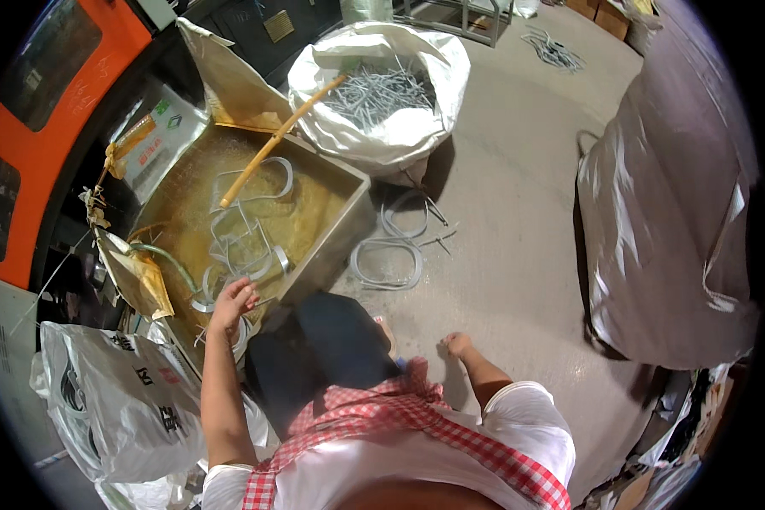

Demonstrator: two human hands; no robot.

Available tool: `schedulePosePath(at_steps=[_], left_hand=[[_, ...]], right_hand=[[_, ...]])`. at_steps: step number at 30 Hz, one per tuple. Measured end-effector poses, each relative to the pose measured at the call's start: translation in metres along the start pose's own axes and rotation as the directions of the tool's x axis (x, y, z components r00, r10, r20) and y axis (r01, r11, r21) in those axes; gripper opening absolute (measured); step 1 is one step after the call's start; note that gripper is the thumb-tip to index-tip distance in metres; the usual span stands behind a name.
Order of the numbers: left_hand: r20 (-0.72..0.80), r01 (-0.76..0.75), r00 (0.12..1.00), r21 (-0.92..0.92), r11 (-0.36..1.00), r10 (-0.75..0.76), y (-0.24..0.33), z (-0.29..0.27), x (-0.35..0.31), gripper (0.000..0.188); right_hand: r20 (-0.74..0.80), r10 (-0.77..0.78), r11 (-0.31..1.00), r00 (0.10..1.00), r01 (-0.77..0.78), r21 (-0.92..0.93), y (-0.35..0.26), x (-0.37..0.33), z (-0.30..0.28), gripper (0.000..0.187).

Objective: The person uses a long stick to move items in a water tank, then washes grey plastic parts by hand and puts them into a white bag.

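Observation:
A metal tank (336, 221) of yellowish water lies to my left, with several pale grey looped plastic mouldings (251, 238) in it. My left hand (236, 304) is over the tank's near side, close to these mouldings; its fingers are loosely bent and apart, with nothing seen in them. Away from the tank, above the floor beside my leg, my right hand (456, 343) hangs with its fingers curled in, and nothing shows in it. More grey looped mouldings (388, 262) rest on the floor by the tank's right side.
A yellow stick (280, 140) slants across the tank toward a white woven sack (314, 132) filled with grey thin pieces (382, 93). An orange machine (76, 76) stands at far left. Plastic bags (127, 408) fill the near left. A big covered bundle (667, 212) rises at right.

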State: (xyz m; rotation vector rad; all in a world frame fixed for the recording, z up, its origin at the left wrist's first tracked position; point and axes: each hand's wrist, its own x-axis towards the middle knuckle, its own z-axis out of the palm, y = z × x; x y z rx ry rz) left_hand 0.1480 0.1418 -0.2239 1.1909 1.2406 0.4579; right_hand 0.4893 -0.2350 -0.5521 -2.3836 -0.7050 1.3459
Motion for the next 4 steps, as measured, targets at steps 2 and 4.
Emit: schedulePosePath(at_steps=[2,4], left_hand=[[0.038,0.022,0.999,-0.012,1.000,-0.022,-0.011,-0.006,0.013,0.044],[0.017,0.101,0.995,-0.003,0.995,-0.101,-0.018,-0.010,0.022,0.047]], right_hand=[[-0.027,-0.006,1.000,1.000,0.005,-0.031,-0.003,0.010,0.002,0.014],[-0.085,-0.052,0.997,0.995,0.047,-0.064,-0.012,0.031,0.010,0.016]])
